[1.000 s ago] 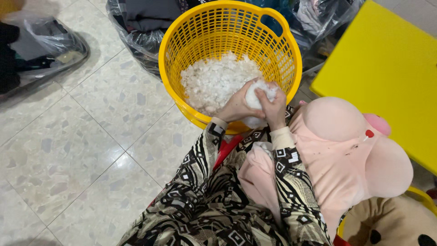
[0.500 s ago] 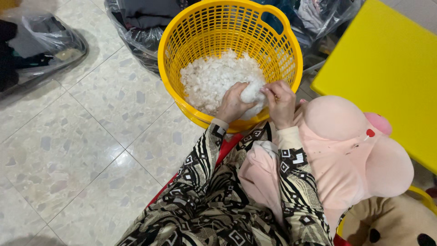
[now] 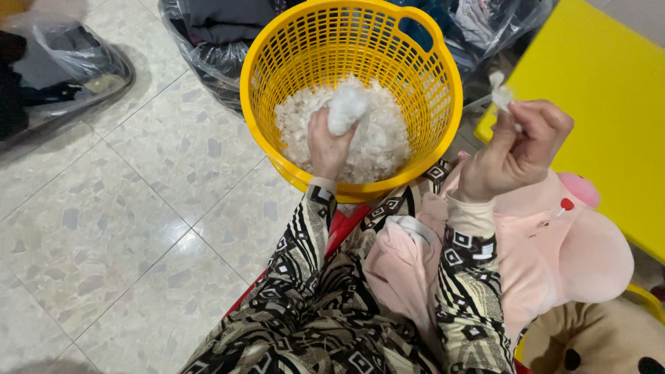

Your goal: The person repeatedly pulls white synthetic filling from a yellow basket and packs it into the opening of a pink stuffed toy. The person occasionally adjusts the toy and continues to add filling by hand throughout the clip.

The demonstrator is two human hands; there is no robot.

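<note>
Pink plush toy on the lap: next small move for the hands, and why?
Probably bring the right hand, pinching a small white stuffing tuft, down to the pink plush toy; the left hand already grips another white clump in the yellow plastic basket.

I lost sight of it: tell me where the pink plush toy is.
In the head view, the pink plush toy lies on the person's lap at lower right, under the raised right hand, beside the yellow table.
</note>
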